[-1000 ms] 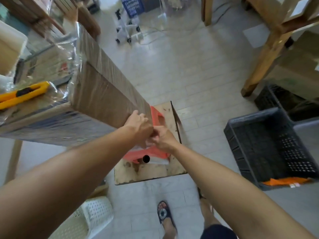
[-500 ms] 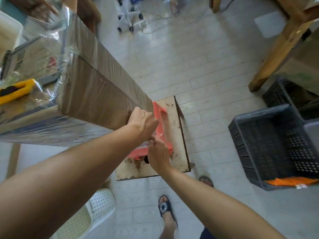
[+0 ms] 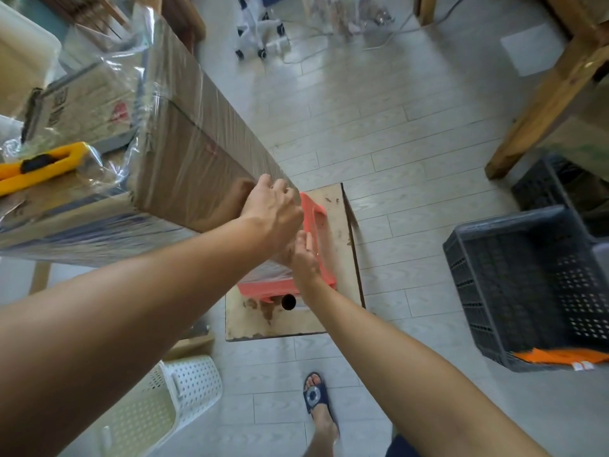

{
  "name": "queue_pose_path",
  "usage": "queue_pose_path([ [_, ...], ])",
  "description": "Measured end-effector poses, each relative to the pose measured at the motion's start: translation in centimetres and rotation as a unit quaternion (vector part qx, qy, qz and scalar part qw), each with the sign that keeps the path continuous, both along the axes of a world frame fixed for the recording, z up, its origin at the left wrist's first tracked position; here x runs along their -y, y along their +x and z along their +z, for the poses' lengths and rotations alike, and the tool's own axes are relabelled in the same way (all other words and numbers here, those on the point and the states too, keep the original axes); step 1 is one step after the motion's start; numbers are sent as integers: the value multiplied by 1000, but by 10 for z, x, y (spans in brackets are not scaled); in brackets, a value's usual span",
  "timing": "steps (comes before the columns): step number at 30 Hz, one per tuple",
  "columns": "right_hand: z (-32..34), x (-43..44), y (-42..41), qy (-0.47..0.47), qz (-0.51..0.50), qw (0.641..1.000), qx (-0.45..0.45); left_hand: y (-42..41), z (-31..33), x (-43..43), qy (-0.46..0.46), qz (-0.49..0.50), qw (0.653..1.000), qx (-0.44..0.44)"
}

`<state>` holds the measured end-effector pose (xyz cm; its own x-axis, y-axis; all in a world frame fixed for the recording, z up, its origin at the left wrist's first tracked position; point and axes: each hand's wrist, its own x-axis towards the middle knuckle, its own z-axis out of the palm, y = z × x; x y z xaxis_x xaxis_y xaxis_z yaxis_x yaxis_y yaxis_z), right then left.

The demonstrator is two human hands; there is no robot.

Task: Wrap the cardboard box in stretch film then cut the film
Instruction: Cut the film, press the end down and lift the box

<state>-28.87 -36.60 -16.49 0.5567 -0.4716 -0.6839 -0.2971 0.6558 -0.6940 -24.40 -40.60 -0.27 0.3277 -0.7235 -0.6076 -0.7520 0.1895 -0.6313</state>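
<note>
The tall cardboard box point(image 3: 197, 153), wrapped in clear stretch film point(image 3: 108, 84), stands on a red stool point(image 3: 316, 219). My left hand point(image 3: 272, 209) grips the film at the box's lower near corner. Just below it, my right hand point(image 3: 304, 258) holds a band of film point(image 3: 267, 273) that runs down to the film roll point(image 3: 288, 301), whose dark core end shows under my wrist. A yellow utility knife point(image 3: 43, 164) lies on the box's top face.
The stool sits on a wooden board point(image 3: 333, 321) on the tiled floor. A dark plastic crate point(image 3: 527, 291) stands to the right and a white perforated basket point(image 3: 171, 397) at lower left. A wooden table leg point(image 3: 540, 103) is at upper right, and my sandalled foot point(image 3: 316, 397) is below.
My right hand has dropped from beside the left hand to below it, drawing the film down. The left hand has shifted slightly up the box corner. The view has moved closer.
</note>
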Motion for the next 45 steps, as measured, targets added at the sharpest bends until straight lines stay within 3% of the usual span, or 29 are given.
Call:
queue_pose_path([
  [4,-2,-4,-9,39,37,997,-60,2,1,-4,-6,-19,999,-29],
  [13,62,0,11,-6,63,998,3,9,32,16,4,33,993,-112],
  [16,75,-4,10,-35,69,997,25,12,69,27,-51,6,985,-166],
  [20,89,-9,2,-58,53,995,57,8,133,29,-195,-33,933,-301],
  [24,108,-22,-13,-142,48,987,59,20,172,3,-336,-37,878,-338],
  [30,117,-22,4,-148,36,987,50,43,166,-38,-326,7,866,-380],
  [37,100,-16,21,-117,-11,992,50,36,157,-47,-428,28,805,-411],
  [40,127,-16,12,-134,-32,990,33,37,156,-50,-466,31,773,-430],
  [43,156,-19,8,-180,-45,980,74,38,156,-53,-505,25,742,-440],
  [45,180,-19,8,-223,-51,966,119,39,160,-58,-543,22,701,-462],
])
